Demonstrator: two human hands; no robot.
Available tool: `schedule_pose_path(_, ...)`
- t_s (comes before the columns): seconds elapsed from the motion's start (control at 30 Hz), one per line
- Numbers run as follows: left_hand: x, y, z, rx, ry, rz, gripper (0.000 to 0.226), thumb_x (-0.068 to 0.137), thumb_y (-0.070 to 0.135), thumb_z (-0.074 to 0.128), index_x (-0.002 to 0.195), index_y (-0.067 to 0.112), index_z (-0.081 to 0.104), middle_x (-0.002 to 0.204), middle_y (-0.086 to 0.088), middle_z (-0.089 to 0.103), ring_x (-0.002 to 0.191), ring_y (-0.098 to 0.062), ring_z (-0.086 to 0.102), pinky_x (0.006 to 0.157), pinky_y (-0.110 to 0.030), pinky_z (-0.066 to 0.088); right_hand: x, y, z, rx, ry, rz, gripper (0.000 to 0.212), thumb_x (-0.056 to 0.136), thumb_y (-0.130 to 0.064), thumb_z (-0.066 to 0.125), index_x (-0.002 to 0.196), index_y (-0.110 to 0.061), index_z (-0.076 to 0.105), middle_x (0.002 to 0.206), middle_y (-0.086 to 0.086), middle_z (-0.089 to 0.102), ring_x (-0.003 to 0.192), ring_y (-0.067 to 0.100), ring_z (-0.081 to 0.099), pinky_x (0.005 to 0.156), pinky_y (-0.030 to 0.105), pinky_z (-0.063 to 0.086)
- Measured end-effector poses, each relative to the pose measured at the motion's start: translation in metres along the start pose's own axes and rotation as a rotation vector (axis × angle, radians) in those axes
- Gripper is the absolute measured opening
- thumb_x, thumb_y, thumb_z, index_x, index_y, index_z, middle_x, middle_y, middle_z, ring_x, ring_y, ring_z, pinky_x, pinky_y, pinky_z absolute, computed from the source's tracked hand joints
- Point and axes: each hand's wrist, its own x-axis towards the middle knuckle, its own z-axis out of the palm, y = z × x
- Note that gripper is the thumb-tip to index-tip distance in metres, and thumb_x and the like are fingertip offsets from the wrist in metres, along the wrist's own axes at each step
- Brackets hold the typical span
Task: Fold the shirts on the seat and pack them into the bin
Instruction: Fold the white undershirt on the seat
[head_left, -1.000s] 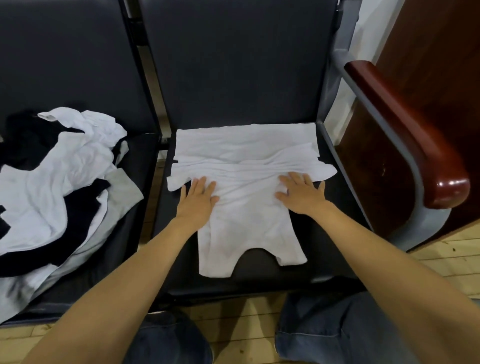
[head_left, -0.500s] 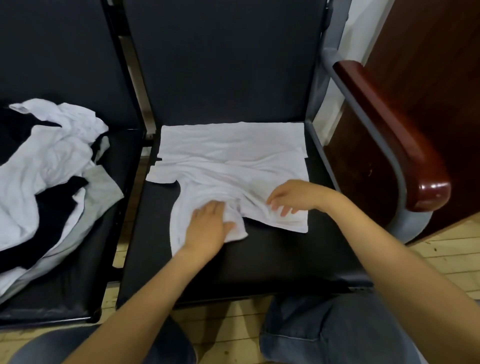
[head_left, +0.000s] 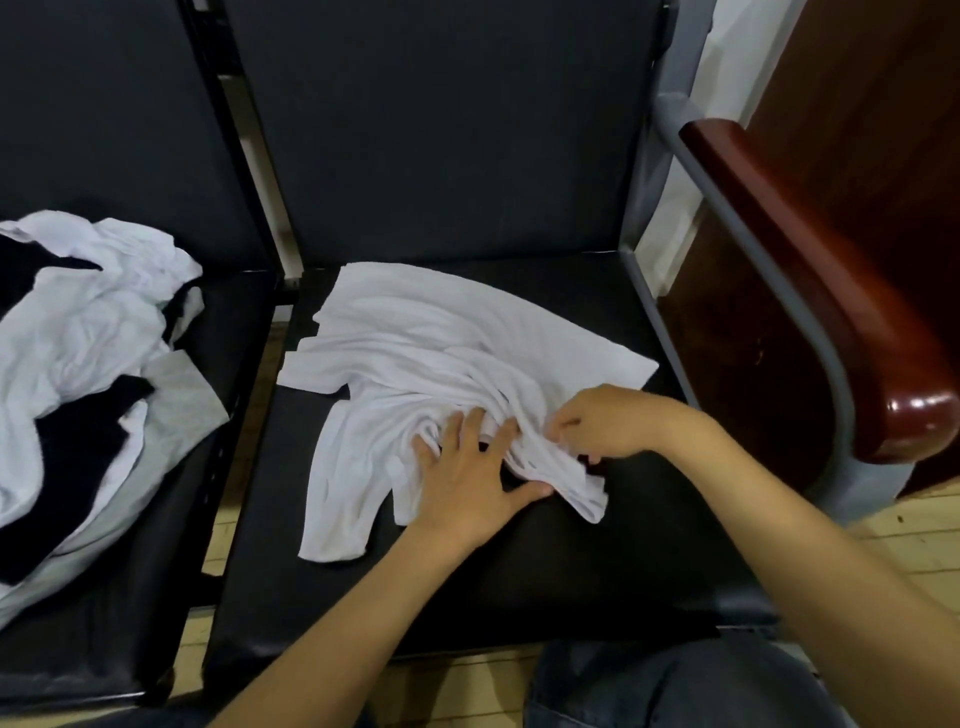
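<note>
A white shirt (head_left: 415, 332) lies rumpled on the black seat (head_left: 545, 561) of the middle chair, its lower part bunched into folds. My left hand (head_left: 470, 478) presses flat on the bunched cloth with fingers spread. My right hand (head_left: 602, 421) pinches a gathered fold of the same shirt just to the right of it. A pile of white, black and grey shirts (head_left: 88, 364) lies on the seat to the left. No bin is in view.
A wooden armrest (head_left: 831, 291) on a grey metal frame borders the seat on the right, with a dark wooden panel behind it. My knees in blue jeans (head_left: 665, 686) sit below the seat's front edge. Wooden floor shows beneath.
The shirt lay flat under both palms; now its lower part is pulled up and to the right into a bunch. My right hand has closed on a fold, my left shifted right.
</note>
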Motion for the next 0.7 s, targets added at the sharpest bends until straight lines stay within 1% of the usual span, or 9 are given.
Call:
schedule_pose_path(0.03, -0.002, -0.005, 0.0, 0.013, 0.033, 0.003, 0.078, 0.082, 0.075, 0.04, 0.147, 0.035, 0.024, 0.157, -0.002, 0.011, 0.146, -0.023, 0.003, 0.114, -0.054, 0.003, -0.003, 0.002, -0.002, 0.089, 0.021, 0.007, 0.026, 0.095, -0.021, 0.045, 0.11, -0.016, 0.067, 0.108, 0.004, 0.066, 0.093, 0.02, 0.064, 0.087, 0.034, 0.05)
schedule_pose_path(0.1, -0.006, -0.015, -0.001, -0.003, 0.139, 0.012, 0.069, 0.082, 0.072, 0.038, 0.135, 0.028, 0.047, 0.145, -0.003, 0.035, 0.139, -0.025, 0.024, 0.112, -0.05, 0.018, 0.005, 0.013, -0.009, 0.177, 0.267, 0.098, 0.03, 0.094, -0.028, 0.051, 0.12, -0.016, 0.06, 0.121, 0.004, 0.061, 0.106, 0.021, 0.059, 0.092, 0.036, 0.049)
schedule_pose_path(0.13, -0.008, -0.019, -0.002, -0.034, 0.196, 0.018, 0.065, 0.082, 0.069, 0.036, 0.125, 0.024, 0.056, 0.135, -0.004, 0.046, 0.132, -0.026, 0.036, 0.108, -0.047, 0.026, 0.01, 0.019, -0.01, 0.179, 0.378, 0.194, 0.043, 0.092, -0.034, 0.057, 0.131, -0.017, 0.051, 0.132, 0.006, 0.052, 0.117, 0.024, 0.052, 0.096, 0.038, 0.046)
schedule_pose_path(0.2, -0.012, -0.026, -0.007, -0.056, 0.208, 0.019, 0.049, 0.089, 0.056, 0.044, 0.114, 0.017, 0.06, 0.122, -0.003, 0.052, 0.119, -0.025, 0.046, 0.099, -0.037, 0.036, 0.015, 0.026, -0.004, 0.141, 0.383, 0.353, 0.071, 0.084, -0.043, 0.066, 0.142, -0.017, 0.035, 0.145, 0.01, 0.03, 0.131, 0.029, 0.035, 0.101, 0.042, 0.041)
schedule_pose_path(0.23, -0.013, -0.027, -0.01, -0.052, 0.183, 0.015, 0.039, 0.093, 0.047, 0.048, 0.115, 0.017, 0.059, 0.122, -0.002, 0.051, 0.117, -0.022, 0.047, 0.095, -0.032, 0.037, 0.015, 0.026, 0.002, 0.112, 0.361, 0.361, 0.069, 0.084, -0.042, 0.066, 0.141, -0.017, 0.036, 0.144, 0.01, 0.028, 0.13, 0.03, 0.035, 0.1, 0.041, 0.042)
schedule_pose_path(0.37, -0.023, -0.028, -0.017, -0.103, 0.109, -0.035, 0.028, 0.096, 0.032, 0.05, 0.115, 0.012, 0.058, 0.124, -0.003, 0.051, 0.113, -0.021, 0.047, 0.083, -0.029, 0.043, 0.006, 0.016, 0.021, 0.121, 0.401, 0.262, 0.022, 0.093, -0.017, 0.053, 0.115, -0.015, 0.057, 0.114, 0.006, 0.055, 0.095, 0.02, 0.057, 0.077, 0.031, 0.049)
schedule_pose_path(0.53, -0.048, 0.013, -0.039, -0.634, 0.069, -0.11, 0.017, 0.096, 0.019, 0.053, 0.108, 0.011, 0.062, 0.108, 0.006, 0.056, 0.099, -0.009, 0.051, 0.071, -0.012, 0.035, -0.051, 0.001, -0.006, 1.358, 0.391, 0.147, 0.007, 0.091, -0.008, 0.06, 0.095, -0.013, 0.062, 0.107, 0.009, 0.063, 0.093, 0.019, 0.059, 0.068, 0.031, 0.052)
schedule_pose_path(0.6, -0.058, 0.04, -0.058, -0.881, 0.048, -0.124, 0.009, 0.095, 0.016, 0.053, 0.096, 0.014, 0.062, 0.093, 0.01, 0.058, 0.092, -0.008, 0.052, 0.061, -0.006, 0.037, -0.075, -0.009, -0.03, 1.482, 0.444, 0.052, 0.008, 0.093, -0.011, 0.058, 0.093, -0.019, 0.06, 0.106, 0.006, 0.063, 0.094, 0.021, 0.058, 0.072, 0.033, 0.051)
schedule_pose_path(0.7, -0.065, 0.065, -0.089, -1.239, 0.013, -0.125, 0.014, 0.094, 0.018, 0.056, 0.097, 0.008, 0.064, 0.092, -0.001, 0.063, 0.084, -0.011, 0.058, 0.066, -0.009, 0.044, -0.106, -0.028, -0.075, 1.544, 0.49, -0.073, 0.01, 0.094, -0.013, 0.056, 0.093, -0.022, 0.058, 0.107, 0.007, 0.06, 0.099, 0.024, 0.057, 0.079, 0.037, 0.052)
